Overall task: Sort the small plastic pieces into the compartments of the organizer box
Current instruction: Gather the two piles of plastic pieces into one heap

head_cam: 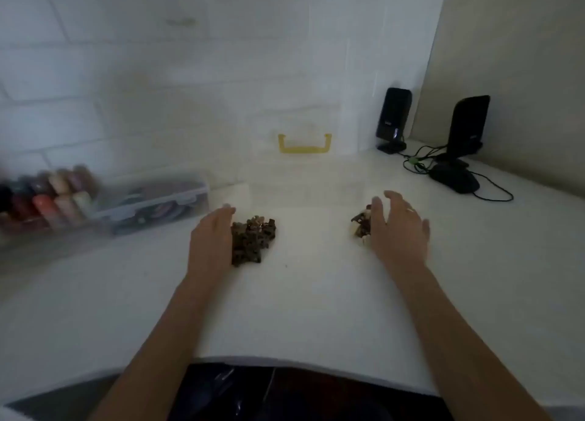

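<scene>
Head view: two heaps of small plastic pieces [253,241] lie mid-counter [316,309], bare surface between them. The left hand [210,241] and right hand [397,227], fingers straight, flank them. The clear organizer box [305,148] at the back edge blurs into the wall.

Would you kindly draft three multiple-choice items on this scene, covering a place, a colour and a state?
1. Where is the larger pile?
A. by the left hand
B. by the speakers
C. in the box

2. What colour is the handle?
A. red
B. yellow
C. blue

3. How is the right hand?
A. a fist
B. gripping a cable
C. open, beside the smaller pile

Key:
1 A, the pile touches the left hand.
2 B, it is plainly yellow.
3 C, its fingers are straight beside the smaller pile.
</scene>
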Available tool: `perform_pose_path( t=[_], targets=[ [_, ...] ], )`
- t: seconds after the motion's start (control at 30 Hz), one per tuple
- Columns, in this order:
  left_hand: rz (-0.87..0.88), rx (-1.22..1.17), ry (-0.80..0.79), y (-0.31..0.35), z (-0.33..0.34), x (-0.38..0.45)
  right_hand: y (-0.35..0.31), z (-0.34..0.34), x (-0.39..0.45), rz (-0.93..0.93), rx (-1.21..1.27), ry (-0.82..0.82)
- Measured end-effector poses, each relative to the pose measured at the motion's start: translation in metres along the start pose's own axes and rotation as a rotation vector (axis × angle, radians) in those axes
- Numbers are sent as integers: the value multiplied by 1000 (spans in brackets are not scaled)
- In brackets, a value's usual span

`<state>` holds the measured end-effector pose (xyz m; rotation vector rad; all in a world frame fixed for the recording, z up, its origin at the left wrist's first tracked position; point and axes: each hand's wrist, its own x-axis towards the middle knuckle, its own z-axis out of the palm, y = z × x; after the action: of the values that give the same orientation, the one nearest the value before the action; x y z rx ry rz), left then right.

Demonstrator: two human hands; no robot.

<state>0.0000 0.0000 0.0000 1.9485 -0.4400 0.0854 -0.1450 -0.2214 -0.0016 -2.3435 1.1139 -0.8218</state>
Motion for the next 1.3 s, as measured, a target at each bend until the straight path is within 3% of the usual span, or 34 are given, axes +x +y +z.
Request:
perform_pose_path(
  t=[0.1,0.2,0.37,0.53,0.7,0.87,1.03,1.2,1.3],
  targets=[
    [-120,-109,-27,-8,-2,12,1,5,4,66,-40,-114],
    [-162,-46,-165,-2,5,11,-5,10,2,-98,-88,-205],
    [-189,-1,-265,3,13,10,-16,17,-7,-229,233,-325],
    [-169,46,-299,18,38,8,-15,18,7,-41,372,-153],
    [-148,-13,-402,48,87,-2,-15,20,10,-119,233,-298],
    [-33,-107,-478,73,135,-25,-11,17,17,-1,513,-313],
    [-115,-277,-458,74,141,-25,-6,10,22,-14,576,-368],
    [-123,-394,-228,73,130,-31,-1,9,25,-27,614,-291],
    [-92,-393,-142,75,123,-45,0,12,27,-45,509,-385]
  ],
)
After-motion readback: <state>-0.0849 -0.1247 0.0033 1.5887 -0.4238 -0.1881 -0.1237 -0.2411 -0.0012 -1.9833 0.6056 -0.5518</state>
